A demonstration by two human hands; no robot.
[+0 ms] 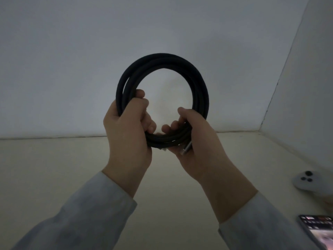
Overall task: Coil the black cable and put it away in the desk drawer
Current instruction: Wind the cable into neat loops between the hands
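Fingers (141, 103) of the left hand (126, 136) and right hand (198, 143) are curling round the coiled cable (162, 59), holding it upright above the surface (68, 170).

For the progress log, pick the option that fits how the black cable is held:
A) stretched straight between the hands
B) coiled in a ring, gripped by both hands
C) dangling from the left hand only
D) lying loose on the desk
B: the black cable forms a closed ring above the desk, with the left hand gripping its left side and the right hand its bottom.
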